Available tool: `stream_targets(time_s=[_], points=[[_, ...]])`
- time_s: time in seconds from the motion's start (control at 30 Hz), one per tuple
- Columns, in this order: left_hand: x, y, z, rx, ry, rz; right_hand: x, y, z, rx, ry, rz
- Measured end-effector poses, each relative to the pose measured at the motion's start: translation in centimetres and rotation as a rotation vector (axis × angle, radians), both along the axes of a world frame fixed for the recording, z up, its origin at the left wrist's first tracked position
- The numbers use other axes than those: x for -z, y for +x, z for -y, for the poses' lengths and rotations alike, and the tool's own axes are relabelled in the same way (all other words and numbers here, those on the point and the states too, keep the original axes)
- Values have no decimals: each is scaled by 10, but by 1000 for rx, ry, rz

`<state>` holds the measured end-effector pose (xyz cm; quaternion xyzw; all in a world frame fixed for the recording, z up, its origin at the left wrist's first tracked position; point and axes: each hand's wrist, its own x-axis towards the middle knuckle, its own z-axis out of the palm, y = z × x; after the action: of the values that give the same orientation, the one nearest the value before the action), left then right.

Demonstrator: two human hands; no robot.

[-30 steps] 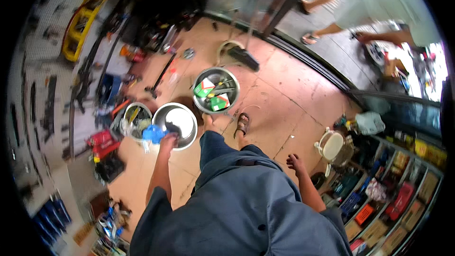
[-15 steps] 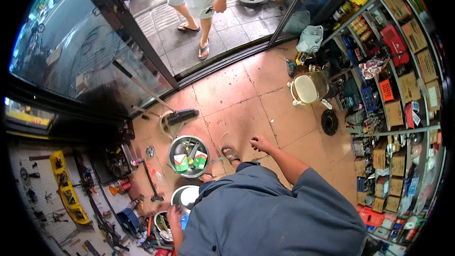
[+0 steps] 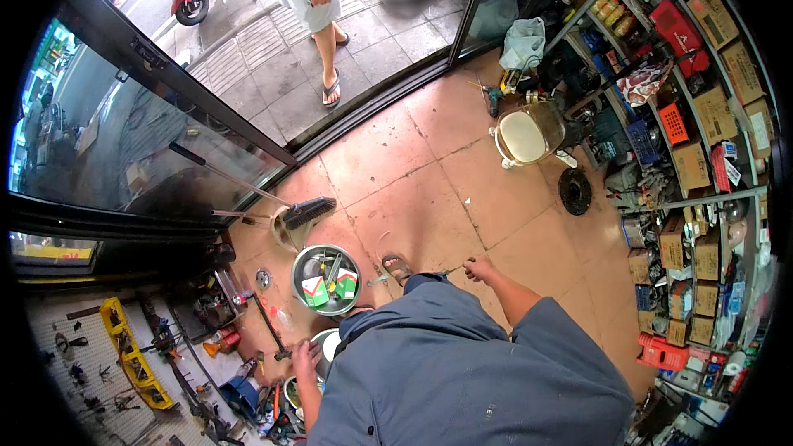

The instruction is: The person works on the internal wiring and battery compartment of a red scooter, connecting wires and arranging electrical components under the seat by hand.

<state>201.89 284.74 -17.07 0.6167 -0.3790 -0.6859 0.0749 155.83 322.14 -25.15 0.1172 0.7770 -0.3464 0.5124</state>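
Observation:
My left hand (image 3: 306, 358) hangs low at my left side, with its fingers apart and nothing in it. Just beyond it is a pale round container (image 3: 329, 345), partly hidden by my shirt. Farther forward, a metal basin (image 3: 299, 268) stands on the floor, holding green-and-white boxes (image 3: 315, 291) and some tools. My right hand (image 3: 477, 268) is held out over the tiles on the right, its fingers curled inward. Whether something small sits inside those fingers is hidden. The nearest thing to it is my sandalled foot (image 3: 397, 267).
A broom (image 3: 310, 211) leans by the glass door at left. A hammer-like long-handled tool (image 3: 268, 322) lies near a yellow tool rack (image 3: 136, 355). A small white-seated stool (image 3: 523, 137) and black disc (image 3: 575, 191) stand before crowded shelves (image 3: 710, 194). A person (image 3: 318, 25) stands outside the doorway.
My view has shifted, bringing a red motor scooter further into sight. My right hand has swung slightly right and down in the picture. The person outside has shifted left in view.

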Motion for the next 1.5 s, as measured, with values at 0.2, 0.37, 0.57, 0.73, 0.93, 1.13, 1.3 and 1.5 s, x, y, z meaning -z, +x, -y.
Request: stream_targets(time_s=[0.2, 0.37, 0.57, 0.73, 0.93, 1.13, 1.3, 1.5], points=[[-30, -34, -26, 309, -183, 48, 1, -54, 50, -19, -107, -107], [-58, -10, -42, 187, -194, 41, -13, -80, 82, -43, -234, -157], [-11, 5, -61, -58, 47, 53, -45, -56, 38, -402, -165, -89], [37, -50, -80, 22, 208, 31, -28, -64, -30, -160, -41, -70], [39, -199, -22, 228, 165, 24, -8, -89, -59, 50, -38, -26], [47, -389, 23, 314, 98, 3, 34, -188, -84, 45, -30, -41], [18, -503, 75, 422, -178, -174, 34, -314, -66, 45, -103, -159], [-437, -883, 32, 499, -1793, -571, 26, -466, -60, 131, -111, -301]])
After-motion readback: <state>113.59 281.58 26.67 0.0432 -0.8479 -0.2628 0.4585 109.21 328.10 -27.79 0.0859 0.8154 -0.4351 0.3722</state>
